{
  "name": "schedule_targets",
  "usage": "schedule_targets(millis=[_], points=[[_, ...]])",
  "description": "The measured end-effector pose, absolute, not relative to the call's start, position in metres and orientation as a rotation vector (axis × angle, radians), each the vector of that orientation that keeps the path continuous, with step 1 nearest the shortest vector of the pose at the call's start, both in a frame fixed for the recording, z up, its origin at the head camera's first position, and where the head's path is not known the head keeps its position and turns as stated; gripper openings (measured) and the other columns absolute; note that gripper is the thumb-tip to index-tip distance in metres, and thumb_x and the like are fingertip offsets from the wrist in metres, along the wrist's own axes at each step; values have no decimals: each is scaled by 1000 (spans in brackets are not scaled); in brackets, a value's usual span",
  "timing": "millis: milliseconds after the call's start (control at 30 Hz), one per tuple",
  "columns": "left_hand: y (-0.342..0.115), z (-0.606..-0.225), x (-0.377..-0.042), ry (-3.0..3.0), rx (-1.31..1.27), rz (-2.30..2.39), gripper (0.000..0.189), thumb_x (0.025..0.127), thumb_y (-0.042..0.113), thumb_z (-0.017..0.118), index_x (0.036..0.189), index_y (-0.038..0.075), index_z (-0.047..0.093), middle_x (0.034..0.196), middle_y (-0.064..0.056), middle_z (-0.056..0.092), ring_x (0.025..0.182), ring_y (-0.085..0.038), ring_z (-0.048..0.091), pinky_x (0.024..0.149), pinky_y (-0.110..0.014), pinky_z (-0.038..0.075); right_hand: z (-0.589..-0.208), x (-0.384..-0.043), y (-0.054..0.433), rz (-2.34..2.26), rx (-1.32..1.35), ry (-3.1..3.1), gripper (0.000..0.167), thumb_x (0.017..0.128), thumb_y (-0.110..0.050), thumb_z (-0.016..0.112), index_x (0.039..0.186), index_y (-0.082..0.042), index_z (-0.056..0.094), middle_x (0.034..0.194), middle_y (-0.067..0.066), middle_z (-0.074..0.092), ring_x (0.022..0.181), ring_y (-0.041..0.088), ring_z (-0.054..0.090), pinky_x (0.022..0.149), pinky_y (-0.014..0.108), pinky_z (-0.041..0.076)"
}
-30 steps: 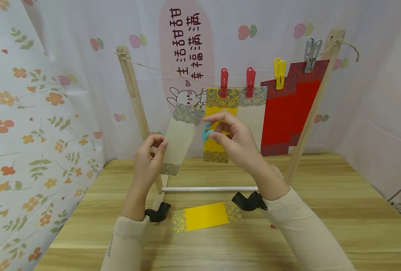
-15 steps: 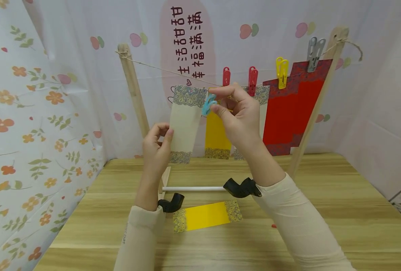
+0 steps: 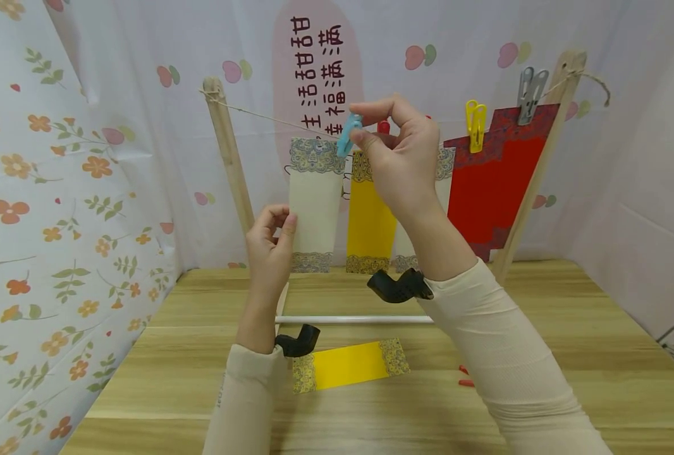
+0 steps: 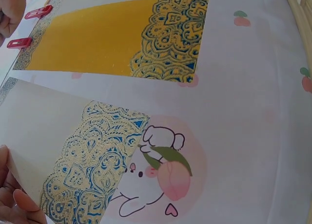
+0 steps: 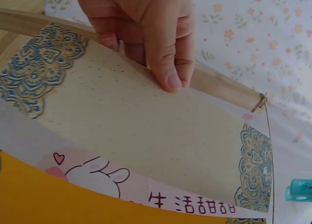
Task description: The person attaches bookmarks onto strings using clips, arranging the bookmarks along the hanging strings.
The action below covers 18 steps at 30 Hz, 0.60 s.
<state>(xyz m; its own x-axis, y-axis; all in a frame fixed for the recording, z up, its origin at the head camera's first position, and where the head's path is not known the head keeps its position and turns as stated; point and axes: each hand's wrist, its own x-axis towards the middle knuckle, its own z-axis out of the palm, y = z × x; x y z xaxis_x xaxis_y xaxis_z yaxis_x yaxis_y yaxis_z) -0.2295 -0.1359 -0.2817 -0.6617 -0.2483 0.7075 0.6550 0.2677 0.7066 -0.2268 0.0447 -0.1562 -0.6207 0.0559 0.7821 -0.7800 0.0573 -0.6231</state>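
Note:
In the head view my left hand (image 3: 270, 249) pinches the left edge of a cream paper strip (image 3: 314, 208) with blue-gold patterned ends. The strip stands upright, its top end level with the twine (image 3: 269, 120). My right hand (image 3: 408, 161) pinches a light blue clothespin (image 3: 346, 136) at the strip's top right corner. In the right wrist view, the thumb and fingers of the left hand (image 5: 161, 38) grip the cream strip (image 5: 146, 112), and the clothespin (image 5: 300, 190) shows at the right edge, beyond the twine. A yellow strip (image 3: 369, 221) hangs just right of it.
Wooden posts (image 3: 229, 151) carry the twine, joined low by a white rod (image 3: 354, 320). Red sheets (image 3: 490, 183) hang by a yellow clothespin (image 3: 476, 126) and a grey one (image 3: 530, 95). Another yellow strip (image 3: 348, 366) and red clips (image 3: 465, 383) lie on the table.
Both hands have moved up, bringing the cream strip from tilted and low to upright at the twine. The blue clothespin has risen with the right hand to the strip's top corner.

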Motion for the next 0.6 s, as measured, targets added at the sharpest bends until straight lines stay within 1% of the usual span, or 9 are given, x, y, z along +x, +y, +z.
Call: schedule_targets(millis=[67,100,133,233,333,467,600], points=[[-134,-282,-230,-1764,-374,-1510,15,99,8,58,100,-7,61,85,5,58,78,-2,55,54,-17,38,-151,-227,43,1650,712,-1691,17,92,-3,68,108,-1,73,97,5,65,61,11,63,60,20,49],[-133,-282,-230,-1758,-376,-1513,15,99,7,58,100,-8,61,85,5,58,78,-1,55,53,-17,38,-148,-228,42,1649,705,-1694,17,92,-3,68,108,-1,73,98,5,65,65,10,62,60,20,48],[-132,-282,-231,-1754,-376,-1514,15,99,7,59,100,-8,61,85,4,59,77,-1,55,53,-17,38,-146,-228,41,1646,698,-1697,18,92,-4,68,109,-2,73,98,4,65,74,10,64,65,20,50],[-131,-282,-231,-1749,-376,-1505,15,98,6,59,99,-8,62,85,-1,60,76,1,56,52,-16,37,-140,-232,38,1629,695,-1704,18,92,-4,68,109,-1,72,94,1,63,84,15,65,70,20,52],[-129,-283,-232,-1758,-376,-1493,15,98,6,60,99,-8,62,85,-5,60,75,1,56,51,-15,37,-135,-236,35,1646,701,-1704,17,91,-1,68,108,0,72,89,-3,60,98,16,66,81,23,56],[-127,-285,-233,-1776,-364,-1492,15,99,8,60,100,-6,62,86,-9,60,76,1,55,52,-16,37,-131,-239,32,1666,705,-1719,16,90,2,68,105,2,73,87,-3,60,104,17,60,85,25,56],[-126,-285,-233,-1779,-351,-1505,15,99,9,59,100,-5,63,86,-10,61,76,0,55,53,-17,38,-130,-241,30,1650,707,-1740,16,91,2,67,105,1,73,87,-2,60,102,18,60,83,24,56]])
